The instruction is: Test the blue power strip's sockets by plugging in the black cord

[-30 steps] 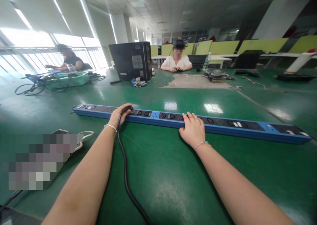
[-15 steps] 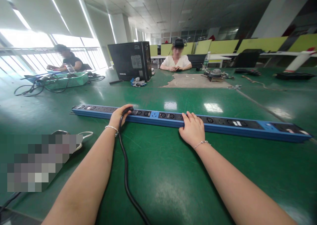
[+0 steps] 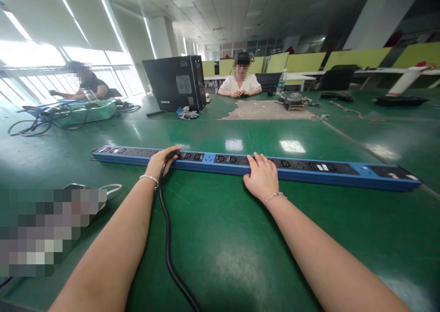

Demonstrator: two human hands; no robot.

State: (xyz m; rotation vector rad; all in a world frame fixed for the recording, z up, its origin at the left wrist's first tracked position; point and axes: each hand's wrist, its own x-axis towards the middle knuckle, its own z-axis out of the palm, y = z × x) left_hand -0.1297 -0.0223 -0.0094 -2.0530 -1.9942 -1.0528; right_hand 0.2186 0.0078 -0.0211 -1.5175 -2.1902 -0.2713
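A long blue power strip [image 3: 309, 177] with black sockets lies across the green table. My left hand [image 3: 161, 161] is closed round the plug [image 3: 173, 155] of a black cable [image 3: 167, 238], at the strip left of its middle. The cable runs down toward the bottom edge. Whether the plug's prongs sit in a socket is hidden. Over the strip right of its middle rests my right hand [image 3: 263, 175], fingers across the top and thumb at the near side, gripping it.
A black computer case [image 3: 172, 85], gloves [image 3: 187, 113] and a green basket [image 3: 85, 115] with cables stand farther back. Two people sit beyond the table. A blurred-out object [image 3: 51, 229] lies at the lower left. A bottle [image 3: 282, 80] stands at the back.
The whole view has shifted, so the strip and both hands appear slightly farther left. Both hands keep their places on the strip and plug.
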